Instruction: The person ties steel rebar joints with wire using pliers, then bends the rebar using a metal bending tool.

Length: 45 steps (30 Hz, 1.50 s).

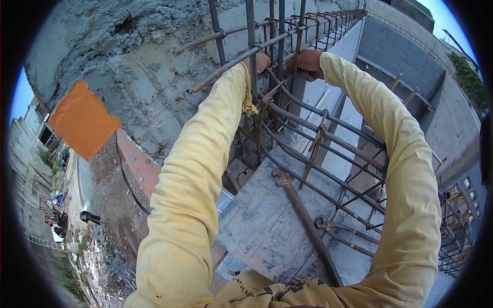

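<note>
Working both hands into the upright rebar [281, 31] at 12 o'clock, just short of the top edge. Curling the left hand [259, 62] in at 12 o'clock, right below the sloping bar [226, 70]; bending the right hand's [309, 64] fingers in from 1 o'clock. Not managing to tell for either grip whether pinching a bar, a wire or nothing, fingertips being lost behind steel. Coming in from both sides, probably for getting around the uprights. Stretching both yellow sleeves [187, 174] up from 7 and 4 o'clock, likely for reaching over the curved bars [354, 148] at 3 o'clock. Noting the long cage [339, 20] farther off at 1 o'clock. Seeing a heavy wrench [308, 218] at 5 o'clock and pincers [353, 232] at 4, both lying loose on the grey board [251, 220], presumably for leaving both hands free while having tools near. Fronting rough concrete [128, 66] at 10 o'clock, looking past to a block wall [400, 46] at 2.
</note>
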### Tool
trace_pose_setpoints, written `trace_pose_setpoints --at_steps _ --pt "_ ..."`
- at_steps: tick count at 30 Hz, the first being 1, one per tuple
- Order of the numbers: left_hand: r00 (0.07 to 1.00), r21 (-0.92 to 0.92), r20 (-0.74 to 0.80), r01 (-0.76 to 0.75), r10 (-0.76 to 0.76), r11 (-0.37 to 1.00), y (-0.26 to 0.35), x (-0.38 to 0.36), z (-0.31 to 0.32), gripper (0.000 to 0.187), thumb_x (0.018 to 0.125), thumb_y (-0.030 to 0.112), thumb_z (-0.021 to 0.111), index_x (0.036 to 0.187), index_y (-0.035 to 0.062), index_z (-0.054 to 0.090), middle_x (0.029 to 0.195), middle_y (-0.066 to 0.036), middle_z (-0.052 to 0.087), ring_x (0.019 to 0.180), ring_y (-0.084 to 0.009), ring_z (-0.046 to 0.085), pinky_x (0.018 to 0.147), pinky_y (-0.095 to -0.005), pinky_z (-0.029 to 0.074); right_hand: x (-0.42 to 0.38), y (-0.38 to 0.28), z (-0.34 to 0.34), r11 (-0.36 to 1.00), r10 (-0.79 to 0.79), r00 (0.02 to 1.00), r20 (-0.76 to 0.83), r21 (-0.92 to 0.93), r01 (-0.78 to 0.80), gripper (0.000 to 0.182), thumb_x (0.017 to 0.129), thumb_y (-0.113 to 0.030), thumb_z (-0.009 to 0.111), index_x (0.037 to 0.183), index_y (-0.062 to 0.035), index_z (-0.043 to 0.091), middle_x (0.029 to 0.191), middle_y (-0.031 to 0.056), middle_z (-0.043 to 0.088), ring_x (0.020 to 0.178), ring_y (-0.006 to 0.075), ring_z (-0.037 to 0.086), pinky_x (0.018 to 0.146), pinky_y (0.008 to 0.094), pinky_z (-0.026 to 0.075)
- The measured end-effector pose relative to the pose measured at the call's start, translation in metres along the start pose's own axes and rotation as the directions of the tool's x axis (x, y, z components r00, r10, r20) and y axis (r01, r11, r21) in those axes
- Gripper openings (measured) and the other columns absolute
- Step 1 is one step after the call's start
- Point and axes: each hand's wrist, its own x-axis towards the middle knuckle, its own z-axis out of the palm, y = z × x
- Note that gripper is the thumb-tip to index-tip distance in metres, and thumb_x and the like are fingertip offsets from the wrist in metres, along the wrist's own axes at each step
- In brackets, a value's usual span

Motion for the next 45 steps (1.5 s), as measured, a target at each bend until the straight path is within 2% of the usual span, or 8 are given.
trace_pose_setpoints --at_steps 10,17,20,24,29,33,39,45 --pt "0.999 -0.200 -0.019 0.024 -0.028 0.980 0.008 -0.011 0.003 0.036 0.088 0.010 0.061 0.123 0.0074 0.066 0.120 -0.010 0.064 0.114 -0.0207 0.055 0.095 -0.0369 0.039 -0.008 0.003 0.002 0.996 -0.079 0.997 -0.021 -0.036 0.078 0.012 0.082 -0.022 0.070 0.090 -0.0124 0.072 0.072 0.0012 0.064 0.060 0.0119 0.060 0.050 0.0284 0.046" --pt "0.999 0.027 -0.036 -0.037 0.038 0.999 -0.008 0.010 0.006 0.040 0.090 0.010 0.060 0.129 0.0097 0.063 0.127 -0.011 0.062 0.117 -0.0225 0.055 0.097 -0.0368 0.040 0.001 0.009 0.005 0.991 -0.097 0.990 -0.101 0.085 0.106 0.025 0.082 -0.017 0.068 0.106 -0.0105 0.073 0.081 0.0023 0.070 0.063 0.0128 0.064 0.051 0.0290 0.047" --pt "0.996 -0.161 0.016 0.085 -0.083 0.983 0.014 -0.013 0.001 0.042 0.090 0.011 0.058 0.132 0.0097 0.060 0.133 -0.011 0.060 0.123 -0.0239 0.053 0.100 -0.0371 0.040 -0.004 0.009 0.004 0.981 -0.124 0.989 -0.079 0.139 0.134 0.028 0.081 -0.016 0.069 0.108 -0.0090 0.072 0.086 0.0029 0.071 0.065 0.0131 0.064 0.053 0.0280 0.047" --pt "1.000 -0.366 0.015 -0.019 0.027 0.930 -0.008 0.010 0.009 0.040 0.098 0.021 0.042 0.129 -0.0019 0.054 0.110 -0.016 0.064 0.097 -0.0222 0.060 0.077 -0.0316 0.047 -0.012 0.006 0.005 0.980 -0.132 0.986 -0.098 0.135 0.144 0.032 0.078 -0.013 0.073 0.109 -0.0086 0.072 0.089 0.0032 0.070 0.068 0.0126 0.063 0.059 0.0286 0.048" --pt "0.987 0.209 -0.119 -0.083 0.109 0.974 -0.031 0.048 0.018 0.034 0.094 0.021 0.049 0.121 0.0109 0.067 0.118 -0.015 0.068 0.104 -0.0278 0.067 0.085 -0.0343 0.053 -0.020 0.003 0.009 0.969 -0.193 0.977 -0.089 0.137 0.204 0.033 0.082 -0.008 0.070 0.114 0.0007 0.066 0.081 0.0039 0.066 0.056 0.0082 0.055 0.049 0.0217 0.046" --pt "0.989 0.037 -0.146 -0.010 0.015 0.999 -0.016 0.026 0.018 0.031 0.092 0.022 0.054 0.118 0.0164 0.070 0.119 -0.013 0.068 0.112 -0.0279 0.064 0.093 -0.0351 0.049 -0.018 0.005 0.014 0.965 -0.224 0.964 -0.141 0.107 0.240 0.031 0.082 -0.010 0.073 0.110 0.0000 0.066 0.078 0.0033 0.065 0.054 0.0086 0.055 0.048 0.0217 0.045" --pt "0.989 0.047 -0.149 0.005 0.002 0.999 -0.009 0.022 0.016 0.029 0.095 0.032 0.057 0.115 0.0172 0.072 0.119 -0.012 0.068 0.111 -0.0272 0.065 0.092 -0.0354 0.049 -0.011 0.004 0.009 0.936 -0.291 0.928 -0.231 -0.268 0.227 0.053 0.074 -0.026 0.085 0.113 0.0015 0.063 0.085 0.0109 0.069 0.066 0.0167 0.065 0.057 0.0304 0.051" --pt "0.992 0.083 -0.116 -0.044 0.054 0.996 -0.006 0.013 0.013 0.030 0.095 0.029 0.055 0.113 0.0136 0.072 0.116 -0.013 0.069 0.108 -0.0285 0.066 0.089 -0.0346 0.051 -0.018 0.006 0.018 0.686 -0.547 0.701 -0.458 -0.725 0.062 0.086 0.066 -0.050 0.088 0.124 0.0008 0.048 0.099 0.0198 0.070 0.092 0.0351 0.069 0.082 0.0436 0.053"
